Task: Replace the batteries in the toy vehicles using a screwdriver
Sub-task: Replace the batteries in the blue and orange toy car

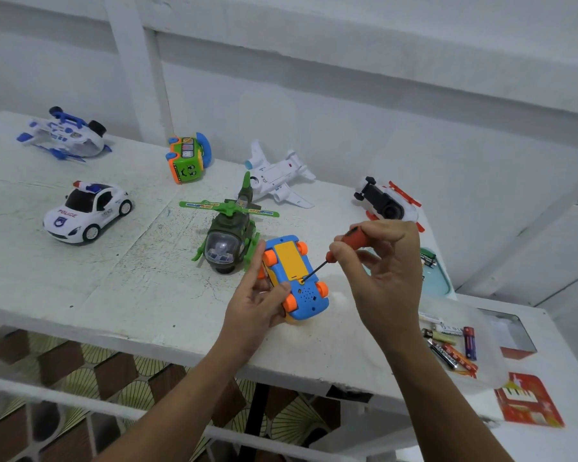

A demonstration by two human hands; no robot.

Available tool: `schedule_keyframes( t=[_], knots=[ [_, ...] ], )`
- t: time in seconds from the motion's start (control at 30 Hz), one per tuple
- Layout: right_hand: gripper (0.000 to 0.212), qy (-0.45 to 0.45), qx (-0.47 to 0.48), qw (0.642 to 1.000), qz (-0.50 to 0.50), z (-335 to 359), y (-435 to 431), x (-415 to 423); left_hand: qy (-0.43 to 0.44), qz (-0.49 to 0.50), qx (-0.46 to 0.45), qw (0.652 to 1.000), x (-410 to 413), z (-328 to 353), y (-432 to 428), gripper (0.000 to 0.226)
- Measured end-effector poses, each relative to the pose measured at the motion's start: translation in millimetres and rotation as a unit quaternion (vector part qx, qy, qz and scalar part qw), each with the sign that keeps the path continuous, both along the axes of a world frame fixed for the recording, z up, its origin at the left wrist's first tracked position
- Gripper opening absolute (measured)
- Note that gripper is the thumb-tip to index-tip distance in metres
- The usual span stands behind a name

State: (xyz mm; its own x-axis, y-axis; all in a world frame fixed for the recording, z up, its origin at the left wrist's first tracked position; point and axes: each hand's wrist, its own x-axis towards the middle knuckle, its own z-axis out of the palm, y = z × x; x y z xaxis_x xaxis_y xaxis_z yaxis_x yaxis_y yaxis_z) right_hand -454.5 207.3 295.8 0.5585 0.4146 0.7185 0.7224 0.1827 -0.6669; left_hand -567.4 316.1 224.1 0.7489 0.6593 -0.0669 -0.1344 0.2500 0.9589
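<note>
pinching the ribbed orange-handled screwdriver between curled fingers, the right hand sets its thin dark metal tip at the yellow battery cover of the upturned glossy blue plastic toy car with orange wheels, which the left hand clasps at its side on the scuffed white table.
</note>
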Motion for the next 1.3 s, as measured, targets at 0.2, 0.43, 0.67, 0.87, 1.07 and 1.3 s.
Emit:
schedule_keyframes(
  t=[0.2, 0.43, 0.67, 0.87, 1.07, 1.3],
  knots=[
    [0.026, -0.009, 0.026, 0.999, 0.033, -2, -2, -5, 0.001, 0.003, 0.001, 1.000, 0, 2, -1, 0.069],
    [0.023, -0.003, 0.018, 1.000, 0.017, -1, 0, -6, 0.003, 0.010, -0.006, 1.000, 1, 1, -1, 0.070],
    [0.024, -0.004, 0.038, 0.999, 0.020, -5, -5, -9, 0.006, 0.010, -0.009, 1.000, 1, -2, 0, 0.071],
    [0.035, -0.002, 0.004, 1.000, -0.014, -2, -3, -9, 0.003, 0.012, -0.008, 1.000, 1, -1, 0, 0.069],
    [0.029, -0.067, -0.033, 0.996, -0.046, -2, 0, -10, 0.000, 0.009, -0.005, 1.000, 0, -1, 0, 0.069],
    [0.045, -0.045, -0.067, 0.997, -0.010, -1, -5, -10, -0.009, 0.005, -0.023, 1.000, 0, -3, 1, 0.070]
  ],
)
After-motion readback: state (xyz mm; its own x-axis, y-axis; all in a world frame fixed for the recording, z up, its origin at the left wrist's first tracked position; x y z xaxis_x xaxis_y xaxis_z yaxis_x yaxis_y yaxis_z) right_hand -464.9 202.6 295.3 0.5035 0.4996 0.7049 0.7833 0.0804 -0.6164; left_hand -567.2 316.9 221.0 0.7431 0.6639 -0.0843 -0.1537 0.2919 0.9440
